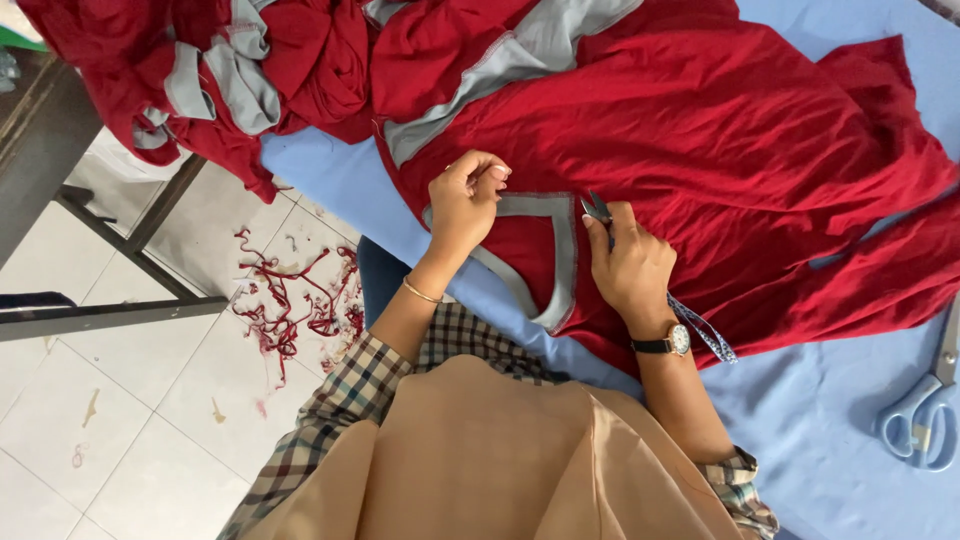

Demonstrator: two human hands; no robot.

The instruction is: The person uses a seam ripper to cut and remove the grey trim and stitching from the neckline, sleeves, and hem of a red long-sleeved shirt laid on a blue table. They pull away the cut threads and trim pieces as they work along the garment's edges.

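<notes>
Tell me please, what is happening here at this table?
A person leans over a red garment spread on a table with a blue cover. The left hand pinches the grey neckline trim, and the right hand holds small thread snips against that trim. More red and grey garments are piled at the far end. Large scissors with blue handles lie at the right edge, and red fabric scraps are scattered on the tiled floor.

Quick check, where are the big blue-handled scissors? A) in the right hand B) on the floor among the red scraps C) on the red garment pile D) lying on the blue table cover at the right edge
D: the blue-handled scissors lie on the blue table cover, apart from both hands; the right hand holds only a small thread snip.
</notes>
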